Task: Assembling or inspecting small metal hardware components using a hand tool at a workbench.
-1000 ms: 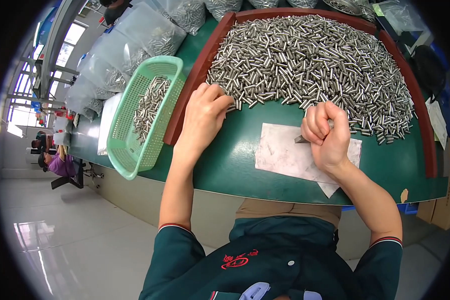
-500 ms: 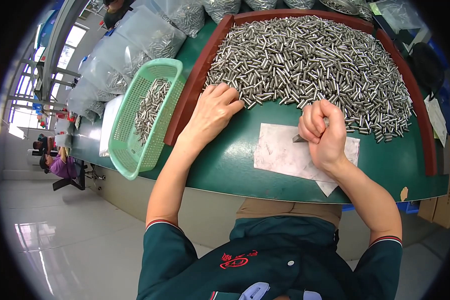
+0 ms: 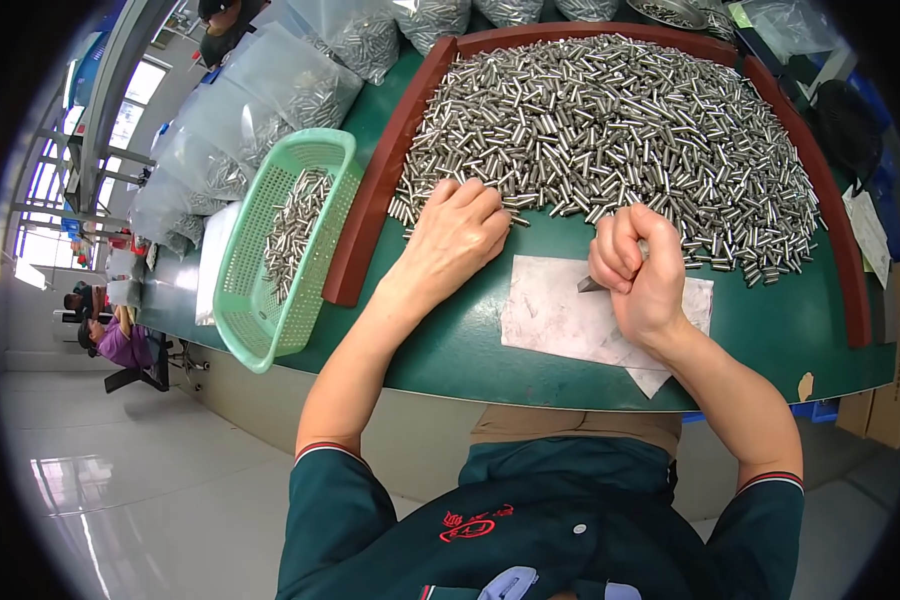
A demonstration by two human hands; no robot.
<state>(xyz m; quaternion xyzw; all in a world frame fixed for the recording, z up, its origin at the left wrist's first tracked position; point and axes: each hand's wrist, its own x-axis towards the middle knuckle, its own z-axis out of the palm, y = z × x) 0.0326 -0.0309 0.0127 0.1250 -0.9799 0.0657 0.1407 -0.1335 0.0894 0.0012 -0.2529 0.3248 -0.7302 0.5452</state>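
Left hand (image 3: 457, 232) lies palm down at the near left edge of the pin heap (image 3: 610, 130), fingers together and slightly curled on top of loose pins, likely raking a few toward the body. Whether it pinches one, cannot tell. Right hand (image 3: 638, 275) is a closed fist over the white paper sheet (image 3: 555, 315), fingers clamped on a small metal pin (image 3: 590, 285) whose grey tip pokes out left of the fist, angled down at the paper.

Pins are short shiny steel cylinders, piled loose across the green counter (image 3: 450, 350), fenced by a curved reddish-brown wooden rim (image 3: 370, 200) so they stay put. Left of the rim sits a mint-green perforated plastic basket (image 3: 245, 300), some pins inside. Clear plastic bags (image 3: 260, 100) of more pins lie far left.
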